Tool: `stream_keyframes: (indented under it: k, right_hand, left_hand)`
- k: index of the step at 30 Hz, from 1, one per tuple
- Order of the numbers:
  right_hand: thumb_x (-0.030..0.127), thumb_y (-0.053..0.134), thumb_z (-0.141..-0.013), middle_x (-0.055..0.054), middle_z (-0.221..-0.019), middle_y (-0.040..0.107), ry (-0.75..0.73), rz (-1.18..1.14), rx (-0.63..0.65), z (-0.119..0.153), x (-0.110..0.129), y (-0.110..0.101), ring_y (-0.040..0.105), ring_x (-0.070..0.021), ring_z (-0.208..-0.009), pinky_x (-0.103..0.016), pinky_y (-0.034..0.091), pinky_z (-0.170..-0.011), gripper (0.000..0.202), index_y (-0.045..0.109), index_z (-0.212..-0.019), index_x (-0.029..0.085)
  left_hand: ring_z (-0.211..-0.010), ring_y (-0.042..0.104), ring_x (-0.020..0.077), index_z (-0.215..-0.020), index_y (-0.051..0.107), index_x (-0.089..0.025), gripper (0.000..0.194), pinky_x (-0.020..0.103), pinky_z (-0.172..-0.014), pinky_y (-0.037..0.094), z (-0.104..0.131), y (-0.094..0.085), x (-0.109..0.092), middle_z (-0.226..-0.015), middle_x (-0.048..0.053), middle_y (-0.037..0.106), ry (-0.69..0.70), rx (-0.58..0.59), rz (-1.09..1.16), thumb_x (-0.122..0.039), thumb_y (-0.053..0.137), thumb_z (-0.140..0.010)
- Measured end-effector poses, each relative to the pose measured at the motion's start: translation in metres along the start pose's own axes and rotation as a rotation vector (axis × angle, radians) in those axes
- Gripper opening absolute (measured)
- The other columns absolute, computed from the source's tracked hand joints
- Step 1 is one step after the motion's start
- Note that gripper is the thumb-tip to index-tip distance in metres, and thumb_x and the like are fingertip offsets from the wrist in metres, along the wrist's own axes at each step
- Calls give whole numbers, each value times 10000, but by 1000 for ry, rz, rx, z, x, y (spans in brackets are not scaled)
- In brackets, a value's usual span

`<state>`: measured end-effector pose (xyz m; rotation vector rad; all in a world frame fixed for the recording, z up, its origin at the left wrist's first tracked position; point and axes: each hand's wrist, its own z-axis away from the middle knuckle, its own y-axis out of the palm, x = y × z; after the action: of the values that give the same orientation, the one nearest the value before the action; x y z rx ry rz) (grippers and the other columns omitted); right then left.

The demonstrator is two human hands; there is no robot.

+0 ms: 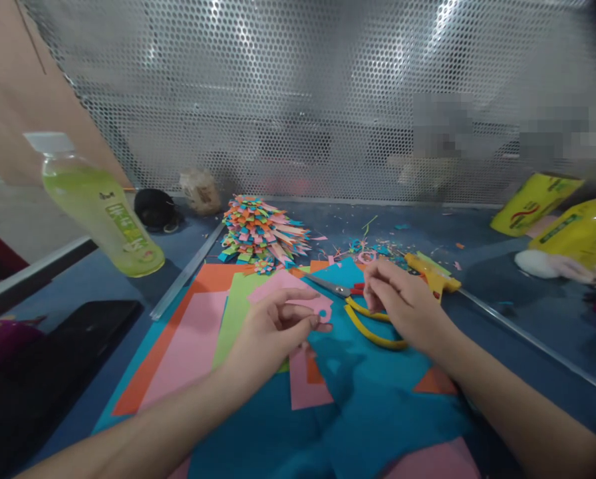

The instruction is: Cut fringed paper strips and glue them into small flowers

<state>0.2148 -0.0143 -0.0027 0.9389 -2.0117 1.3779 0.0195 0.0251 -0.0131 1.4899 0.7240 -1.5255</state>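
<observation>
Between thumb and fingers, my left hand (278, 324) pinches a small pink paper ring (324, 314) with a hole in its middle. My right hand (402, 303) is closed just above the yellow-handled scissors (378, 336); whatever its fingertips may hold is hidden. The scissors lie on coloured paper, blades toward the upper left. Under both hands spread a blue sheet (273, 439), a pink sheet (188, 346) and a green sheet (234, 306). Beyond them stands a cone-shaped pile of colourful folded paper strips (265, 229).
A green drink bottle (106, 206) stands at the left, above a dark flat device (63, 372). Yellow glue gun (435, 276), paper scraps (378, 246) and yellow rolls (535, 203) lie to the right. A perforated metal screen (298, 100) borders the back.
</observation>
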Motion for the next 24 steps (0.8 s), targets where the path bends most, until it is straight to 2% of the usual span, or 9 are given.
stream_keyframes:
  k: [2,5,12,14,17,20,24]
  right_hand:
    - [201,310,-903,51,-499,431,3,40,-8,-2,-5,0,411,-89,-470,-220,350,-514,239,356,-669,201]
    - [244,298,-928,55,-482,421,-16,72,-16,-6,-10,1,421,-91,-457,-226,345,-523,256,337,-678,205]
    - [283,424,-888,11,-559,562,-60,146,-50,-19,-21,-7,541,-123,-547,-251,408,-604,235,506,-694,181]
    - [271,444,-874,-17,-633,628,-69,146,-53,-20,-22,-6,597,-143,-611,-261,439,-625,186,563,-772,170]
    - [223,491,-831,-53,-773,691,-142,142,34,-15,-17,4,645,-168,-729,-279,478,-682,157,628,-882,164]
    - [180,541,-783,-65,-906,705,-241,150,151,-7,-8,17,646,-188,-866,-297,478,-790,147,680,-831,182]
    - [195,534,-812,-53,-888,713,-265,141,197,0,0,27,655,-165,-806,-269,493,-747,175,696,-878,187]
  left_hand:
    - [-770,705,214,-941,582,-134,329,162,-422,468,-2,-1,-1,-644,28,703,-9,-6,6,-231,742,-670]
    - [-778,706,214,-906,589,-125,314,153,-422,465,-4,-2,-4,-652,43,709,-10,-40,9,-240,751,-662]
    - [-777,705,228,-870,595,-125,325,179,-437,492,-4,-4,-2,-696,62,718,44,-46,20,-247,775,-628]
    - [-763,705,225,-858,603,-121,332,177,-430,483,-3,-4,-2,-690,59,715,49,-57,31,-252,785,-613]
    - [-754,704,206,-860,611,-120,339,158,-439,466,-2,-4,-3,-692,50,710,71,-77,68,-268,788,-612]
    - [-787,702,198,-898,598,-133,342,160,-491,485,0,-6,-3,-722,38,708,91,-70,134,-266,774,-637]
    - [-781,700,187,-911,567,-154,330,193,-558,523,0,-6,-3,-710,11,694,99,-49,219,-257,759,-663]
